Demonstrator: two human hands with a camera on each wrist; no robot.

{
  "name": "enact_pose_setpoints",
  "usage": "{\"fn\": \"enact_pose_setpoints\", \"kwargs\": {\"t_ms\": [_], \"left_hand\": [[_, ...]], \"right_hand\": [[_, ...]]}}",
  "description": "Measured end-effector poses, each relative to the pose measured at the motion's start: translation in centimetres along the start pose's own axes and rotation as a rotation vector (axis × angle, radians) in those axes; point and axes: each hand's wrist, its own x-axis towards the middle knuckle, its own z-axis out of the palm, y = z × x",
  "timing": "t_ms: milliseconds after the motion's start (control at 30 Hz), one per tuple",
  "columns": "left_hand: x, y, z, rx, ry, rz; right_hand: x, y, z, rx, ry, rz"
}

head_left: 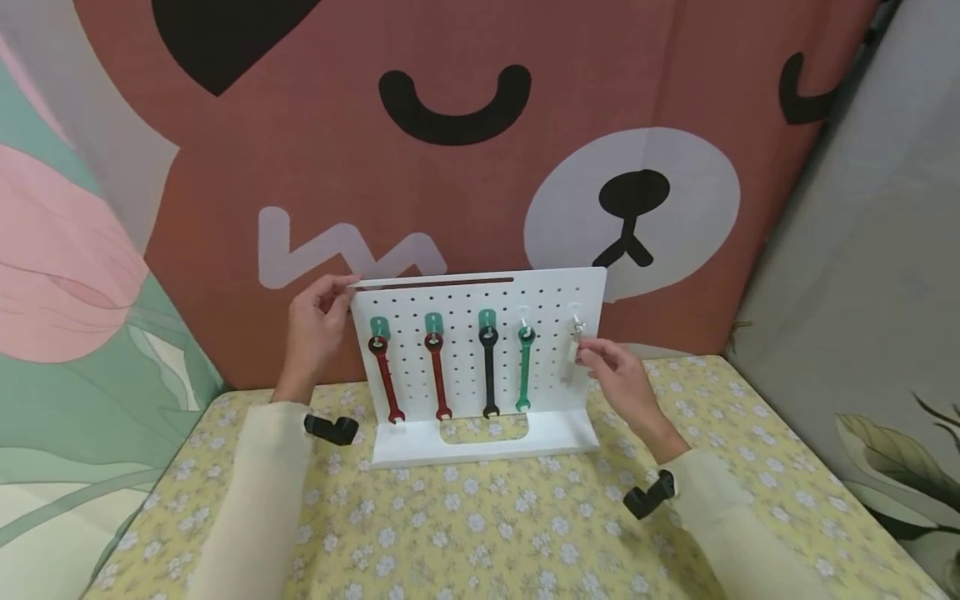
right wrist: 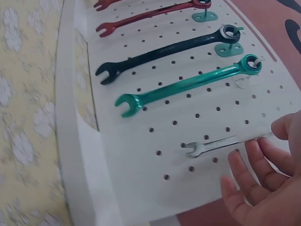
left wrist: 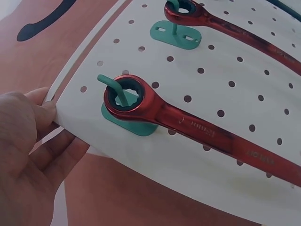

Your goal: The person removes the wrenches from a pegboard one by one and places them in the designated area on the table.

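A white pegboard (head_left: 551, 358) stands upright on its base. My left hand (head_left: 318, 321) grips the board's upper left corner, thumb in front and fingers behind. At the right side, my right hand (head_left: 624, 383) pinches a small silver combination wrench (right wrist: 216, 144) between thumb and fingers, at the rightmost hook. Whether its ring end is seated on the hook is hard to tell. To its left hang a green wrench (right wrist: 188, 85), a black wrench (head_left: 491, 375) and two red wrenches, the outermost red wrench (left wrist: 197, 129) nearest my left hand.
The board's base (head_left: 405, 450) has a cut-out and rests on a table with a yellow floral cloth (head_left: 480, 533). Directly behind is a brown cartoon-bear backdrop (head_left: 337, 150). A grey curtain (head_left: 862, 267) hangs at the right.
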Motion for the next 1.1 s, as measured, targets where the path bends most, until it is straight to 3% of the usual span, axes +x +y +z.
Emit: {"fn": "enact_pose_setpoints", "kwargs": {"t_ms": [167, 300, 667, 1100], "left_hand": [[0.5, 0.2, -0.4, -0.028, -0.004, -0.009], [0.4, 0.0, -0.7, -0.016, -0.011, -0.038], [0.3, 0.3, -0.7, -0.023, -0.022, -0.051], [0.2, 0.3, 0.0, -0.079, -0.058, -0.065]], "right_hand": [[0.6, 0.2, 0.8, 0.123, -0.02, 0.125], [0.5, 0.6, 1.6, 0.136, -0.032, 0.155], [-0.6, 1.4, 2.1, 0.049, -0.055, 0.096], [-2.3, 1.1, -0.4, 0.13, -0.114, 0.027]]}}
